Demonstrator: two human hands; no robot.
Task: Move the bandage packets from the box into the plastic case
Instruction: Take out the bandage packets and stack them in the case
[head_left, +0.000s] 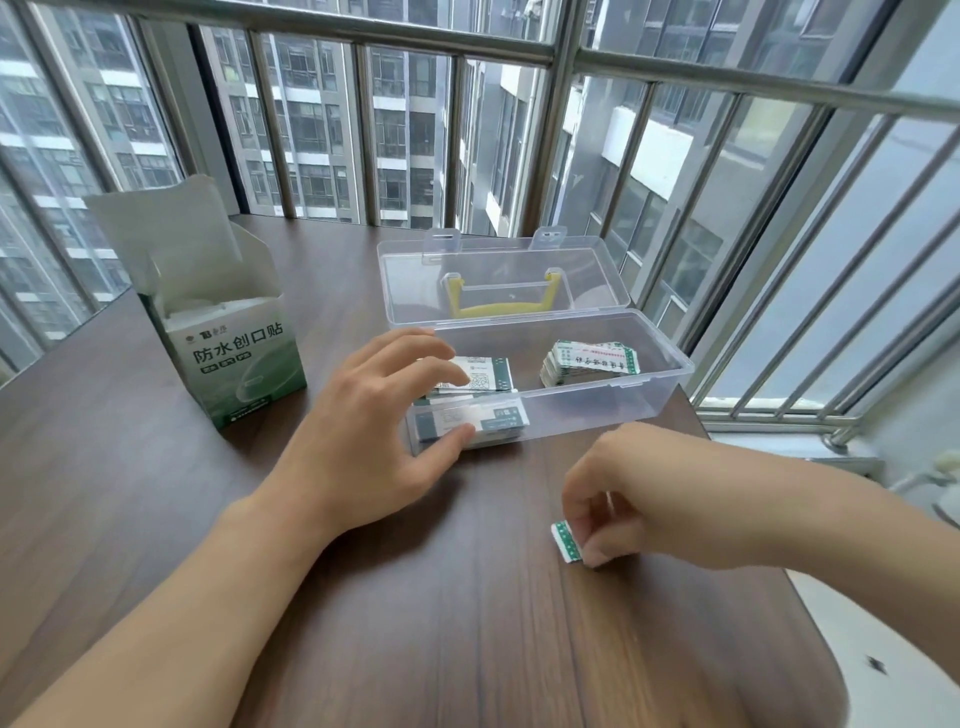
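A clear plastic case (654, 384) lies open on the brown table, its lid tipped back. At its left end lies a stack of white-and-green bandage packets (493, 379); a second stack (592, 361) leans at its right end. My left hand (384, 415) reaches over the case's left end, fingers spread and touching the left stack, thumb against the front wall. My right hand (634, 499) is in front of the case and pinches a small bandage packet (565, 540) against the table. The green-and-white bandage box (234, 364) stands open at the left.
The case's lid (498, 270) carries a yellow handle (498, 306). The table's right edge runs just right of my right hand. Metal window bars (779, 249) close off the far and right sides.
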